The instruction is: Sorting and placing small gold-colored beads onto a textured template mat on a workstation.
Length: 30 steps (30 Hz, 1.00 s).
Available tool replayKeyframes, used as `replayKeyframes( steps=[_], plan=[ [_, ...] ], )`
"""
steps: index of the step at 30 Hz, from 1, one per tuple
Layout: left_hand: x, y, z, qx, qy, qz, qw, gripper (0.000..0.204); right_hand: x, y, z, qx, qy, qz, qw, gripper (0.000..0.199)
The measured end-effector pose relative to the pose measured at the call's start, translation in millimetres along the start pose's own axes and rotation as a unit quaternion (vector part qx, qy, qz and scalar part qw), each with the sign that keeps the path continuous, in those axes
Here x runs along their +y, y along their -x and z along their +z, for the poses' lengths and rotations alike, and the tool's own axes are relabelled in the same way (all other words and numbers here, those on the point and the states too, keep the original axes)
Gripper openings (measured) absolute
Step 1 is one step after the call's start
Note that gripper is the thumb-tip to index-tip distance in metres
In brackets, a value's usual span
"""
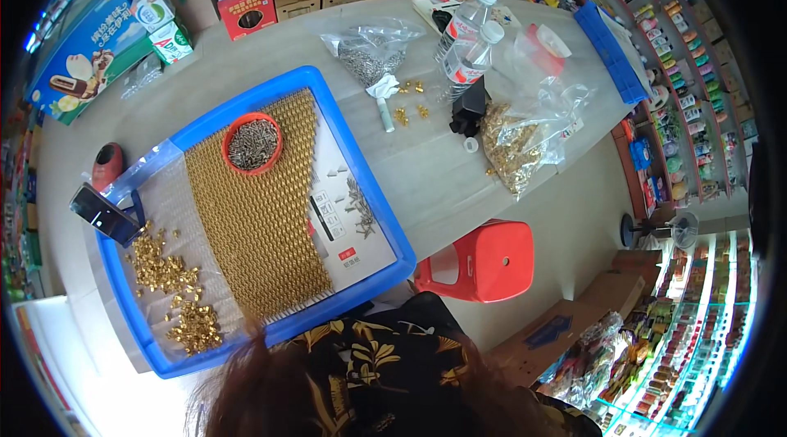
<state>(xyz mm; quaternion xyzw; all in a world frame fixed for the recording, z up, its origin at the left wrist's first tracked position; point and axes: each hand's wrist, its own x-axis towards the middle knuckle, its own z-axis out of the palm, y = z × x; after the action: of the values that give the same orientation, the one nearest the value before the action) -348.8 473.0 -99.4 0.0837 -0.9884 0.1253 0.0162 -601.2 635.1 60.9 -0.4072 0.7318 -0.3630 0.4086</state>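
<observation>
Inside blue tray [385, 228], red bowl [252, 143] of screws, brass rows [258, 216], neither hand visible

The scene is brightly and evenly lit from overhead, so that only faint shadows are cast on the table [426, 166]. Glare is seen on the clear plastic bags [537, 121] and on the lit shelves [697, 330] at the lower right. Straight edges are bent towards the dark round rim, where detail is blurred.

Glossy blue plastic tray [373, 183], shiny brass pieces [168, 273]
</observation>
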Motion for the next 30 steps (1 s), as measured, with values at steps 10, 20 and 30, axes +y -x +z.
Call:
replayKeyframes(
  steps=[10,20,30],
  plan=[
    [-3.4,-20.9,-2.0,-0.025,0.099,-0.034,0.994,0.035,22.4,-22.3,31.8,0.1,0.123,-0.019,0.987,0.026],
    [-13.0,-18.1,-4.0,-0.056,0.21,-0.039,0.975,0.036,41.3,-21.4,62.1,0.098,-0.137,0.204,0.964,0.028],
    [-27.3,-4.8,-30.9,-0.096,0.316,-0.053,0.942,0.036,109.4,151.6,35.9,0.077,-0.412,0.415,0.808,0.034]
  ],
)
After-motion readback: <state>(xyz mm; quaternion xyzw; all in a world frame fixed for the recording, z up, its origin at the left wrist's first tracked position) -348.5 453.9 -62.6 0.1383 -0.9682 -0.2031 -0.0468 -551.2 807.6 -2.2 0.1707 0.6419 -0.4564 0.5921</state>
